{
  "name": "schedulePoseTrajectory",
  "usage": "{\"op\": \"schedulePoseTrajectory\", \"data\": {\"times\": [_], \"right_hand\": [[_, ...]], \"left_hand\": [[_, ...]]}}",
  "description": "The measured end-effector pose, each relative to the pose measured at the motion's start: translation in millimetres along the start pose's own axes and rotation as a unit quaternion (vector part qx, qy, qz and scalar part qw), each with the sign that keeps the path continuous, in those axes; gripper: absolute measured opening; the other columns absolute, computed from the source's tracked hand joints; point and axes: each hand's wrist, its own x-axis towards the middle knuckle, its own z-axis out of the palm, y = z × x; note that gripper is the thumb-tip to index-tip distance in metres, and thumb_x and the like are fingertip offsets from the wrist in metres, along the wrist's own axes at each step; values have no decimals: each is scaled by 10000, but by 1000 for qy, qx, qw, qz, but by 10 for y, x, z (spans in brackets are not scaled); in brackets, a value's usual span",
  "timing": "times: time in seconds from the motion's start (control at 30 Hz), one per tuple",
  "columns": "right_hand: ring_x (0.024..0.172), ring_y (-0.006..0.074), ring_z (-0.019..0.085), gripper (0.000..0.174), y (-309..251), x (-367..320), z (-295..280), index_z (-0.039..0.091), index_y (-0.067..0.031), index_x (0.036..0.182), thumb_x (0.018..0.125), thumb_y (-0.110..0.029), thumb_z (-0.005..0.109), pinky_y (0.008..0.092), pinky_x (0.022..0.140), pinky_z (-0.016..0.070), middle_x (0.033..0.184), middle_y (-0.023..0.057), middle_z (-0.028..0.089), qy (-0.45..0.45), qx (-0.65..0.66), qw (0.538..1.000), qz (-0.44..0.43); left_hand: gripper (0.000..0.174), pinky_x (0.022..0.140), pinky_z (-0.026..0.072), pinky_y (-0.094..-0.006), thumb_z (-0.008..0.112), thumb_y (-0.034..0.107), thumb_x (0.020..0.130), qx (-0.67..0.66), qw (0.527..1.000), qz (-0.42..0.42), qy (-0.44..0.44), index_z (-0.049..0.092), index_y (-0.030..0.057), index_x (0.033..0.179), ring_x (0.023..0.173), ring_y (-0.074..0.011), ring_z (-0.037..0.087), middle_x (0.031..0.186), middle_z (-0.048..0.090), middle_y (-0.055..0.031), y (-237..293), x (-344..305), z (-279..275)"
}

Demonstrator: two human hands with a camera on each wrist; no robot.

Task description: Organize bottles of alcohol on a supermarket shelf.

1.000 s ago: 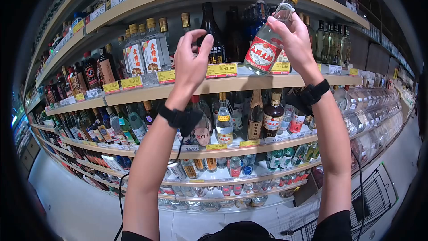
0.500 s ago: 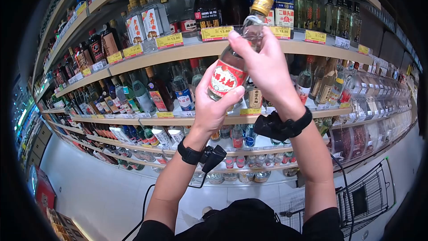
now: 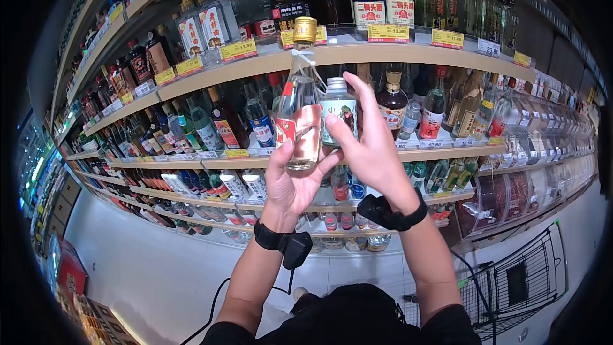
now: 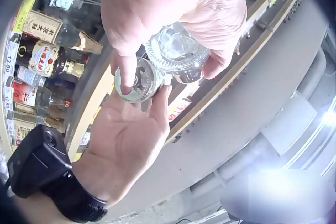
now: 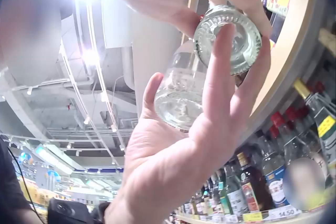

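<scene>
Presently, both hands are raised in front of the wooden shelf (image 3: 268,62), whose rounded edge carries yellow paper tags (image 3: 238,50). The left hand (image 3: 290,182) grips the tall bottle (image 3: 300,121) at its base, fingers curled round the glass. That bottle is clear, slim and upright, with a red label and a ribbed gold cap level with the shelf edge. The left wrist view shows its round base with a moulded, ridged rim.

The right hand (image 3: 373,147) holds the small bottle (image 3: 338,105) between the thumb and nearly straight fingers. It is squat, clear glass with a pale cap and a greenish label. It sits just below the shelf edge and just beside the tall bottle; whether the two touch cannot be told.

A black wire cart (image 3: 517,281) stands on the glossy floor, well below the shelf.
</scene>
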Motion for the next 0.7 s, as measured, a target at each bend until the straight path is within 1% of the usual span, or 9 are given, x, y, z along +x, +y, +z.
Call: {"op": "schedulePoseTrajectory", "data": {"times": [0.03,0.1,0.13,0.23,0.27,0.37,0.5,0.53,0.7], "right_hand": [[1352,392,499,721,2,-86,20,316,26,1512,931,-210,672,441,1123,383,1456,277,477,5,-42,999,-14],[1368,387,486,781,45,-243,100,299,40,1518,916,-245,708,449,1139,363,1457,278,475,19,17,999,32],[1286,322,562,789,90,-326,130,325,53,1497,905,-265,739,422,1081,426,1388,254,545,27,26,997,74],[1148,243,633,735,117,-523,201,375,55,1453,905,-254,754,370,987,490,1266,203,631,-22,156,973,166],[1042,180,651,680,145,-592,271,419,47,1407,890,-218,774,328,910,518,1162,148,675,4,161,978,133],[1057,188,645,682,94,-769,408,418,32,1405,877,-195,786,334,925,513,1183,141,662,30,166,980,106],[1087,182,627,729,-38,-940,664,391,22,1426,854,-166,802,324,942,501,1215,146,639,61,118,987,87],[1108,185,624,740,-67,-967,738,390,21,1429,836,-121,810,322,952,503,1243,137,621,61,111,989,78],[1188,200,595,789,-278,-1061,1175,376,17,1459,813,-31,827,351,1026,503,1346,138,543,57,221,969,94]], "left_hand": [[714,1113,454,-579,683,357,918,-1,1000,-9,2,421,-4,1476,1255,-343,590,1381,580,-189,-28,-46,-54],[733,1098,466,-567,693,368,909,-2,1000,-26,11,420,-1,1481,1258,-347,588,1388,576,-191,-57,-171,-145],[762,1092,460,-566,709,372,894,4,999,-34,7,409,2,1489,1284,-345,567,1409,561,-187,-51,-231,-172],[776,1096,445,-573,721,372,887,-1,999,-42,1,401,13,1495,1302,-337,550,1426,548,-179,-26,-389,-216],[804,1119,411,-575,746,375,864,-1,998,-51,23,396,27,1499,1320,-329,533,1438,541,-164,-22,-457,-287],[831,1137,382,-565,775,380,835,3,999,-44,25,403,45,1498,1325,-314,530,1438,545,-145,14,-629,-349],[903,1158,377,-458,844,335,761,24,999,-29,26,402,52,1496,1334,-272,522,1441,539,-123,150,-824,-612],[960,1169,367,-421,873,320,729,13,999,-45,16,378,49,1505,1335,-261,519,1436,536,-117,229,-871,-664],[1074,1157,397,-407,938,288,687,62,996,-62,-9,319,24,1524,1341,-242,522,1448,521,-102,698,-1103,-786]]}}
